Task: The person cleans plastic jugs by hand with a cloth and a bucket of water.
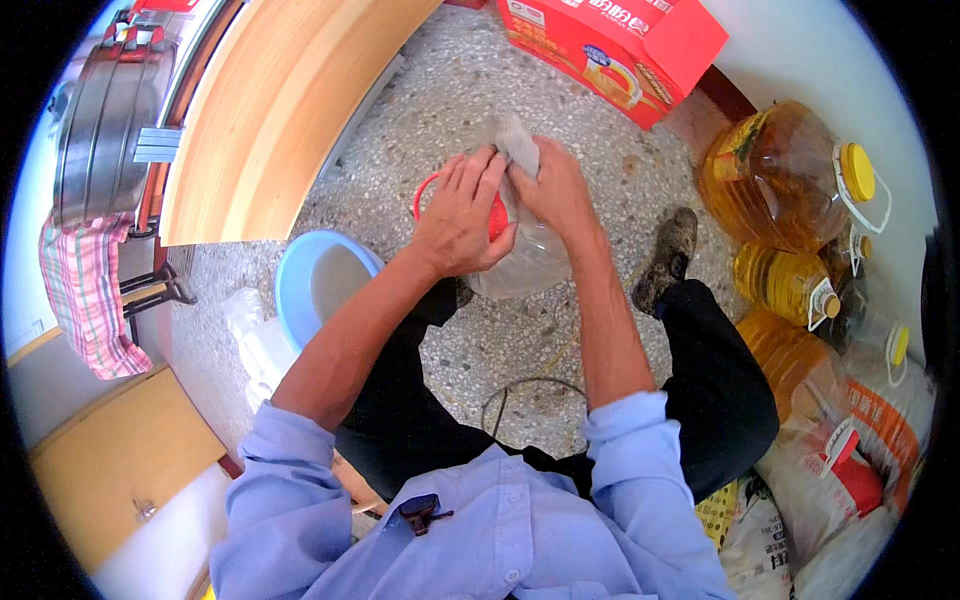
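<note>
A clear plastic jug (525, 262) with a red cap (497, 217) and a red carrying handle (420, 196) is between my feet, over the speckled floor. My left hand (461, 214) lies across its top, the thumb against the red cap and the fingers bent over the far side. A greyish-white cloth (517, 141) is bunched in my right hand (555, 187), which is up against the jug's right side. The fingertips of both hands nearly meet at the cloth. My hands hide much of the jug's upper part.
To the left stands a light-blue bucket (289, 281) of cloudy water, beside white plastic bags (259, 349). A wooden panel (292, 97) rises beyond. A red carton (600, 56) sits ahead. Oil jugs (780, 176) and filled sacks (817, 450) line the right wall. A dark cable (525, 381) crosses the floor.
</note>
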{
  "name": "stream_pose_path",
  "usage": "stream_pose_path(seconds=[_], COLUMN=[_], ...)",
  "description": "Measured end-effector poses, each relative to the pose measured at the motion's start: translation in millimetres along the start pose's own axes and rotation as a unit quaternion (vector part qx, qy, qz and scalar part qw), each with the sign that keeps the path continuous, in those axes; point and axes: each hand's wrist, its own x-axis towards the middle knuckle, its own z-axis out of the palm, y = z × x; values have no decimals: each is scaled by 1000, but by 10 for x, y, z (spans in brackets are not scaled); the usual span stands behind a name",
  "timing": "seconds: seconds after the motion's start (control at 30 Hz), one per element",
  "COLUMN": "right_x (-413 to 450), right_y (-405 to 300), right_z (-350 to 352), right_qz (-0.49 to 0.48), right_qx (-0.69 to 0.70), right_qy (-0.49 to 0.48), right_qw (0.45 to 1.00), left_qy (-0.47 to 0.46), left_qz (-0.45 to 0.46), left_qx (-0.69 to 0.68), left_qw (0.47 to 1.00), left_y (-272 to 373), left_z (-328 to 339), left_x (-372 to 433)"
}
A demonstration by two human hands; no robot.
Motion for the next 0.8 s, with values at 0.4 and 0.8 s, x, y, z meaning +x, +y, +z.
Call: stream_pose_path(seconds=[0.4,0.8], right_x=[-753,-542], right_y=[278,1026], right_z=[-39,58], right_qz=[222,211], right_qx=[145,139], right_qy=[135,106], right_qw=[955,962], left_qy=[-15,-11], left_qz=[-61,-43], left_qx=[-5,-1], left_qw=[998,999], left_y=[-235,-235], left_z=[-83,-90], left_x=[-68,-50])
